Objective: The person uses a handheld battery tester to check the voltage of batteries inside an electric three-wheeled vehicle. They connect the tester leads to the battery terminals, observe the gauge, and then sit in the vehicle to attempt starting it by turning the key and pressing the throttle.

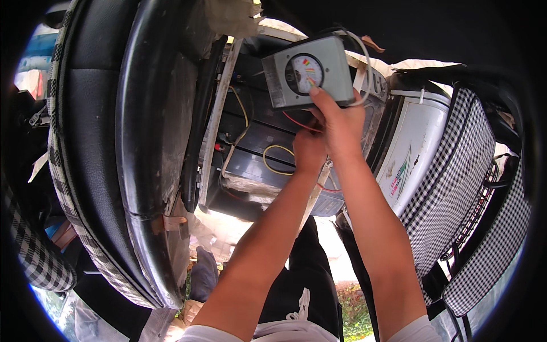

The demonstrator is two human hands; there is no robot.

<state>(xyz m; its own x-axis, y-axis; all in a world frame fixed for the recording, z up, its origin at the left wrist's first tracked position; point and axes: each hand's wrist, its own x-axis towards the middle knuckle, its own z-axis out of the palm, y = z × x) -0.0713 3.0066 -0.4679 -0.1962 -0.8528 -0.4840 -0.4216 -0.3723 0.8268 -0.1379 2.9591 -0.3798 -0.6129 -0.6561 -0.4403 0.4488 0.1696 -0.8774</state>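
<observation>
My right hand [343, 122] grips a grey analog battery tester [334, 54], its thumb at the lower edge of the round dial [305, 74]. The dial has coloured bands and faces up. A light grey cable [367, 62] loops around the tester's right side. Just below, my left hand [310, 149] is closed, and what its fingers hold is hidden. A thin red wire [299, 122] runs toward both hands. Under them lie several dark batteries [253, 162] in an open compartment, with yellow wire [265, 157] over them and a red terminal piece [218, 147] at the left.
A raised black seat [94, 142] with checked trim stands at the left. Along the compartment's left side runs a metal frame edge [219, 94]. To the right are a white panel [413, 148] and black-and-white checked seat cushions [456, 171]. Brown tape [172, 222] hangs near the seat's lower edge.
</observation>
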